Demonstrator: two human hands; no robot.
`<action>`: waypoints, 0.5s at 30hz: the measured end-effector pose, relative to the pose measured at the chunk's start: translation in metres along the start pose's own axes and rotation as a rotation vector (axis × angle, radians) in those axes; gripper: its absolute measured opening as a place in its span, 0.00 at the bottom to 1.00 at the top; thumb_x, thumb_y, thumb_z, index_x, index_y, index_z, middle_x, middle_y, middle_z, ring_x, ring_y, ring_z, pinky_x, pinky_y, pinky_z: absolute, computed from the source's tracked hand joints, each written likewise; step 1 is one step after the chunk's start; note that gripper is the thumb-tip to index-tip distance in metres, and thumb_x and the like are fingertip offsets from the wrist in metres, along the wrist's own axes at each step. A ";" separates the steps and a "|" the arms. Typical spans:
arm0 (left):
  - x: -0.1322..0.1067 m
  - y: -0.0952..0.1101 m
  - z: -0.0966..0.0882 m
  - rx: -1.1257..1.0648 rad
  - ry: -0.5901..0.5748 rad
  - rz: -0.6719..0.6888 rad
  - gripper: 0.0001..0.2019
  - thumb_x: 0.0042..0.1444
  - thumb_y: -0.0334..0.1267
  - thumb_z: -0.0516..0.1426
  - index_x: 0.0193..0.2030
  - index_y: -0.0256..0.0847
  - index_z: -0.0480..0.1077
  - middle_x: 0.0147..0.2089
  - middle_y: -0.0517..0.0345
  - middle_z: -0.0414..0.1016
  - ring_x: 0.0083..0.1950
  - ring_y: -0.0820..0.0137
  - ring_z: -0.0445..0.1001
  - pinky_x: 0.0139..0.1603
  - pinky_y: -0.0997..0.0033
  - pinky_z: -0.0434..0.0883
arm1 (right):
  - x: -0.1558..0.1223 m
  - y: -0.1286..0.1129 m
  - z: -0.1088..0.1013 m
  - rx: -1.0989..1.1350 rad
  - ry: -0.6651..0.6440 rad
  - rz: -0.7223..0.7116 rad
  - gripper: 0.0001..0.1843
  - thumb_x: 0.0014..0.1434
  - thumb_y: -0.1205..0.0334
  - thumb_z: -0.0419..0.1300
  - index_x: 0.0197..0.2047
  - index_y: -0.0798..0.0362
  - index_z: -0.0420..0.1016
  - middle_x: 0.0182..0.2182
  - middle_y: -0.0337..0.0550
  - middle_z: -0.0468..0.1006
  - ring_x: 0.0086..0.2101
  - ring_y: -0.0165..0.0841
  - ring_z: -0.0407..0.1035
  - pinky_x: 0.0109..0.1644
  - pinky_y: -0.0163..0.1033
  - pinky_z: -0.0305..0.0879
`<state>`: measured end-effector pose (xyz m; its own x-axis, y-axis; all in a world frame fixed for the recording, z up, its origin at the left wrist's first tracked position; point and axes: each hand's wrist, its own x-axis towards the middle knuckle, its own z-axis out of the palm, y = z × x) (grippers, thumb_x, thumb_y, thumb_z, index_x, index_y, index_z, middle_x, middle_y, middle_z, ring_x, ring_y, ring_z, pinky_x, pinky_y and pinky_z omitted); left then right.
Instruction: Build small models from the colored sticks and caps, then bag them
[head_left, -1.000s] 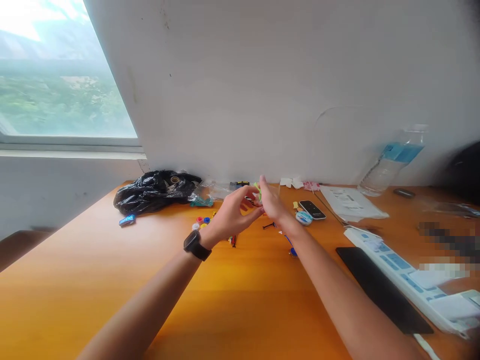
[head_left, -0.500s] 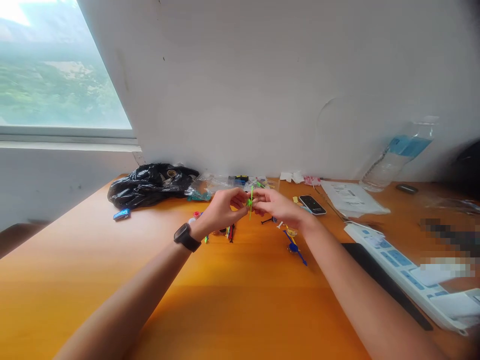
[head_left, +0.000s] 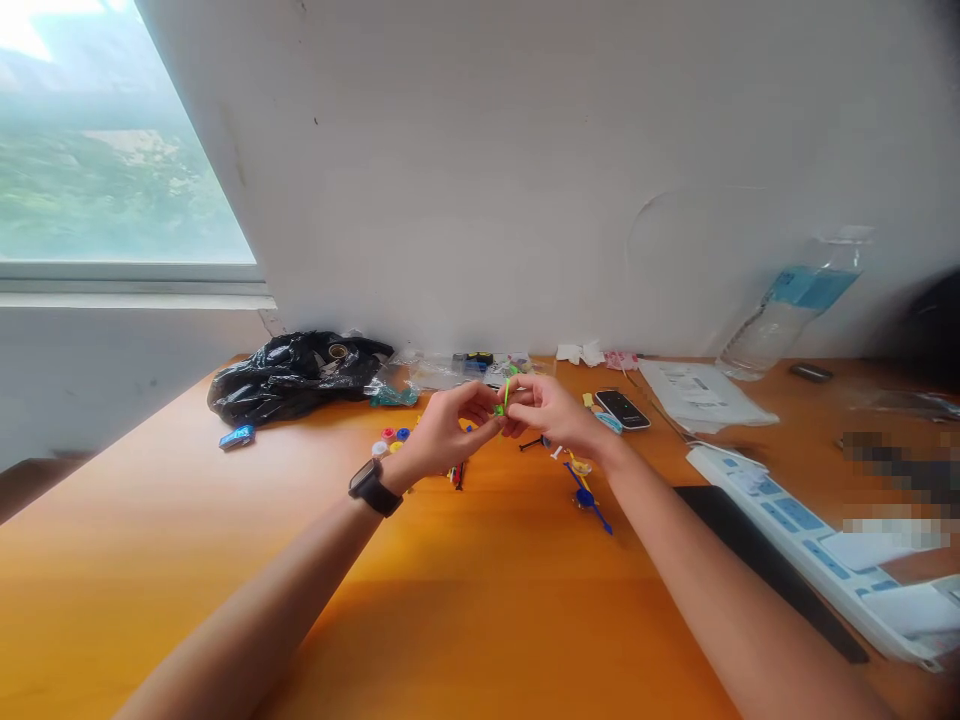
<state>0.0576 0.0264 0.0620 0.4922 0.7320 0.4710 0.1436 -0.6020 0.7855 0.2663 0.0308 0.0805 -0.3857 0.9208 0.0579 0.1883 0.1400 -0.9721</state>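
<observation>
My left hand and my right hand meet above the middle of the table, fingertips pinched on a small bright green plastic piece. A thin green strip of it stands up between the fingers; the rest is hidden by them. Small coloured round parts lie left of my left hand. Beneath that hand are small red and black parts. Near my right wrist lies a blue plastic piece with a round centre and a pointed end, beside yellow and white bits.
A black plastic bag and a small blue packet lie at the left. Clear bags rest by the wall. Rightward are a black-faced device, a white sheet, a tilted bottle and a white power strip.
The green piece has turned between my fingers, so less of its thin strip shows below them. Both hands stay together, and the view has shifted slightly.
</observation>
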 end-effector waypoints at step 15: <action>-0.004 -0.009 0.012 -0.042 -0.019 -0.152 0.04 0.55 0.32 0.62 0.35 0.40 0.70 0.35 0.57 0.81 0.29 0.73 0.77 0.27 0.75 0.72 | 0.002 0.016 0.011 -0.096 -0.095 0.088 0.09 0.52 0.67 0.60 0.33 0.49 0.61 0.18 0.31 0.72 0.18 0.25 0.58 0.21 0.31 0.49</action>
<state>0.0647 0.0249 0.0485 0.4841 0.8071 0.3381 0.1818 -0.4707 0.8634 0.2587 0.0310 0.0630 -0.4470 0.8930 -0.0530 0.3093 0.0987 -0.9458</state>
